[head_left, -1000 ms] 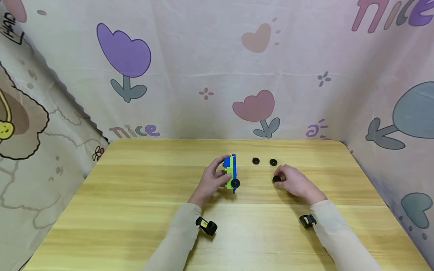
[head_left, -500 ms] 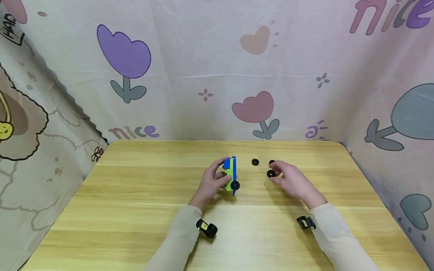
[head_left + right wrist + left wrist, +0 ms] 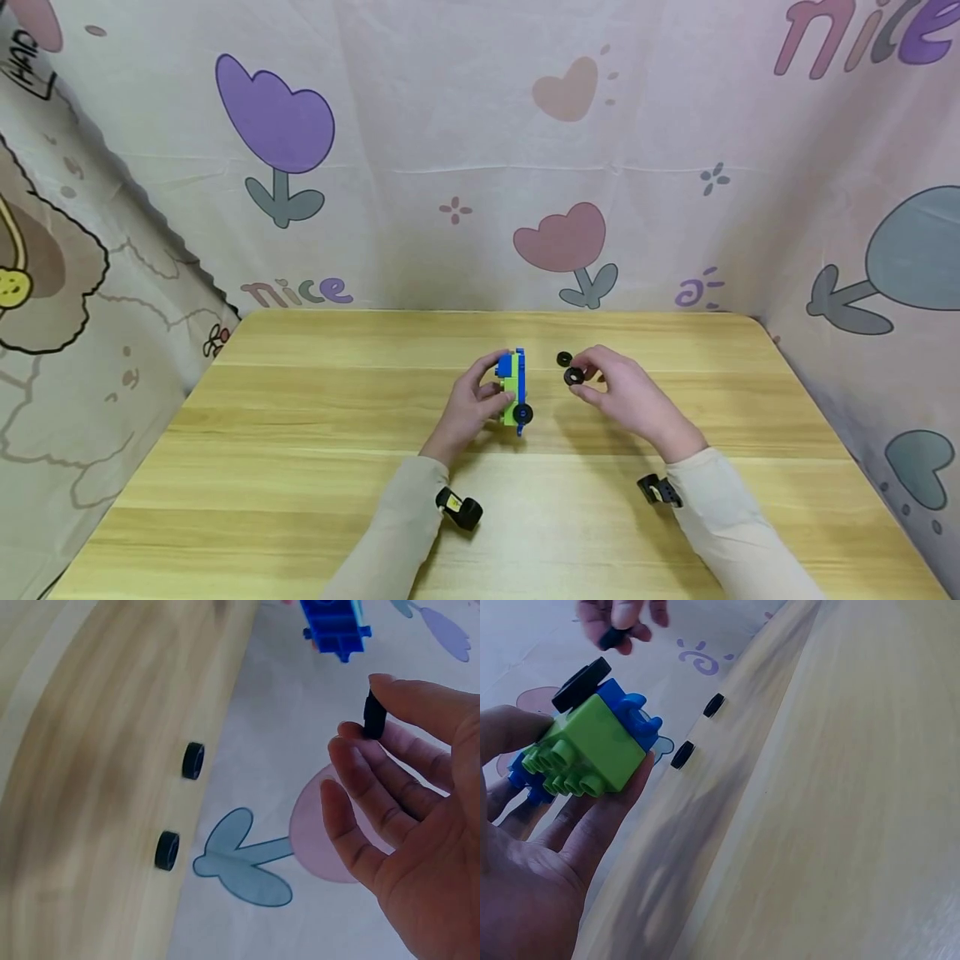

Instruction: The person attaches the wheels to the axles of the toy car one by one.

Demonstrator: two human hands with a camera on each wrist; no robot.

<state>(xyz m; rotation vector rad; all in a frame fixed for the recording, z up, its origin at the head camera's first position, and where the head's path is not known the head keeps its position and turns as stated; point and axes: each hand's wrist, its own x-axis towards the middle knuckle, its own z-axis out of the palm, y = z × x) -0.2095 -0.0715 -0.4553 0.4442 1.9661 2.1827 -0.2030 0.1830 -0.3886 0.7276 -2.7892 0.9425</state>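
Observation:
My left hand (image 3: 467,410) grips a toy car (image 3: 511,385) built of lime-green and blue bricks, turned on its side with the studs to the left. One black wheel (image 3: 583,684) is fitted on its blue base at the near end. The blue underside (image 3: 334,626) faces the right hand, showing axle stubs with no wheels at the other end. Between thumb and fingertips, my right hand (image 3: 633,400) pinches a loose black wheel (image 3: 374,715), raised above the table and a short way right of the car.
Two more black wheels, one nearer (image 3: 193,760) and one farther (image 3: 167,850) in the right wrist view, stand on the wooden table (image 3: 300,467). The right hand covers one in the head view. A printed curtain (image 3: 420,167) hangs behind the table.
My right hand has lifted its wheel off the table and carried it left towards the car, passing over one loose wheel. The left hand and the car have hardly moved.

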